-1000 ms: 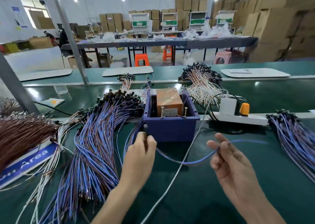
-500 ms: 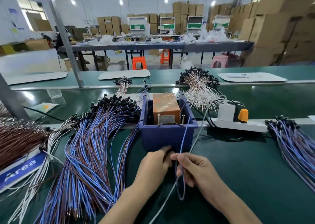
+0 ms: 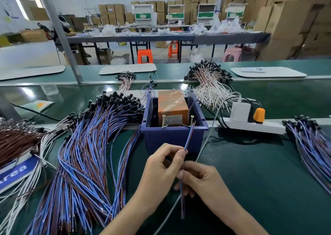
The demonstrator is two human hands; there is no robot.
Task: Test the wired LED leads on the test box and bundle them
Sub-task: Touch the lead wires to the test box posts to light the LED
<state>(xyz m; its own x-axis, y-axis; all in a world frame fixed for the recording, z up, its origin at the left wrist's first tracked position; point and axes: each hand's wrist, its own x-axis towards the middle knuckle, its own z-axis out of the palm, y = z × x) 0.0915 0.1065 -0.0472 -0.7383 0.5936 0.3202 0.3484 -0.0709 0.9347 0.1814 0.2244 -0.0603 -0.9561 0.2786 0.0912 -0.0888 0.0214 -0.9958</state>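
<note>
**While both hands pinch one lead, its tip sits at the test box rim**

As the left hand [image 3: 159, 172] pinches the blue-and-brown lead [image 3: 189, 138] between thumb and forefinger, the right hand [image 3: 204, 179] grips the same lead just below it, fingers curled round the wire. The hands are touching, near the middle of the table [image 3: 259, 172] and just in front of the test box [image 3: 172, 138].

The lead runs up and slightly right from the left fingertips to the box's near rim. Its tip ends just beside the right screw [image 3: 192, 120]; we cannot tell if it touches. The left screw [image 3: 163, 121] stands apart from it on the same rim. Below the hands the lead hangs straight down toward the near edge. We cannot see its LED end.

The test box is a blue bin at table centre with an orange unit [image 3: 172, 106] inside.

A big fan of blue-and-brown leads [image 3: 86, 154] lies left of the box, black ends toward the far edge. A smaller pile of the same leads [image 3: 313, 145] lies at the right edge. White-and-pink leads [image 3: 209, 88] are heaped behind the box.

A white power strip [image 3: 250, 126] lies right of the box, carrying a white adapter [image 3: 240, 111] and an orange plug [image 3: 259, 115]. A white cable [image 3: 206, 145] runs from the adapter past the box's right corner and under the right hand.
</note>
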